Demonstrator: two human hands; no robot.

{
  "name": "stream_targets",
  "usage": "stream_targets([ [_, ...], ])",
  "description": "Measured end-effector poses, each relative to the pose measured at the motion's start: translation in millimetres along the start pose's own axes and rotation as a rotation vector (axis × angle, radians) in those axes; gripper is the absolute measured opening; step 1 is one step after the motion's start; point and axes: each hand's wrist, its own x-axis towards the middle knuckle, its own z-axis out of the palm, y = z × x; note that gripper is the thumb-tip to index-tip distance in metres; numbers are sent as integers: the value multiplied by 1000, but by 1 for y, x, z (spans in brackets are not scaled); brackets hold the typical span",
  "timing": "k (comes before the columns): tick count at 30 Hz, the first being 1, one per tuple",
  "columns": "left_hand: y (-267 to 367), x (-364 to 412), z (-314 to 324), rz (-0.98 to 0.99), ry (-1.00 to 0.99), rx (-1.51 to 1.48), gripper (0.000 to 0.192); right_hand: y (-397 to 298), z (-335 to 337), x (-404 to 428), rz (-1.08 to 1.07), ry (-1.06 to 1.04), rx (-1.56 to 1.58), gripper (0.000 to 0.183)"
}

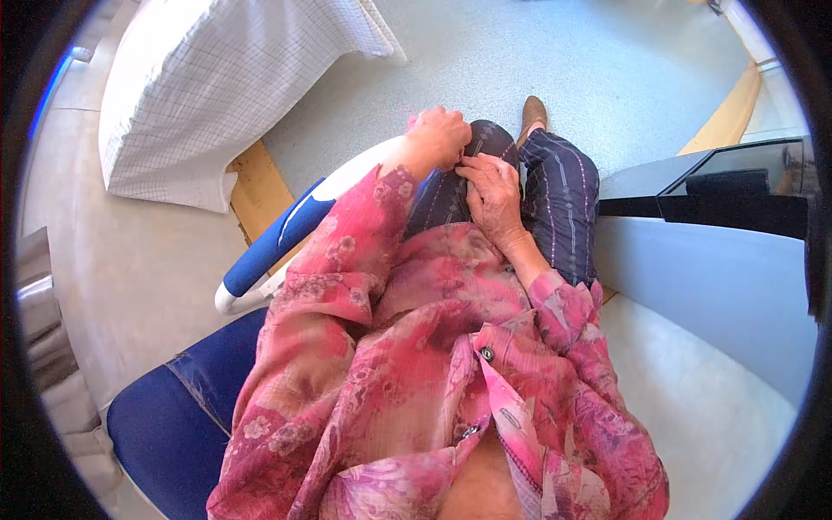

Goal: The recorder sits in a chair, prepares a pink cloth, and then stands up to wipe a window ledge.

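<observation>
My left hand (440, 138), its fingers curled, is over the knee of my dark patterned trousers (559, 188), beside the white part of a chair armrest (364, 169). A small patch of pink shows behind its knuckles; what it is cannot be told. My right hand (495, 198) lies on the thigh with bent fingers, and its fingertips meet the underside of the left hand. Whatever is between the fingers is hidden. Both wrists come out of the sleeves of a pink floral blouse (390, 364).
At the left stand the chair's blue armrest pad (273, 250) and blue seat (182, 396). A white checked cloth (214, 97) hangs at the upper left. Pale carpet (481, 58) lies ahead, with my brown shoe (534, 112) on it. A grey and black cabinet-like object (708, 260) is at the right.
</observation>
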Motion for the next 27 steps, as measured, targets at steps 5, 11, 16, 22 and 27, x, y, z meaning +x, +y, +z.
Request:
stream_targets([
  [5, 4, -59, 3, 168, 478, 128, 12, 1, 3, -1, -1, -1, 17, 28],
  [11, -7, -162, -54, 101, 529, -215, 21, 6, -1, -2, -6, 2, 12, 27],
  [16, -14, -227, -50, -147, 537, -271, 28, 8, 4, -1, -32, -4, -14, 26],
  [22, -3, -195, -53, -143, 529, -307, 24, 6, 6, 0, -3, 13, 3, 23],
  [27, -5, -157, -56, -30, 510, -304, 21, 6, 6, -1, -2, 21, 10, 25],
])
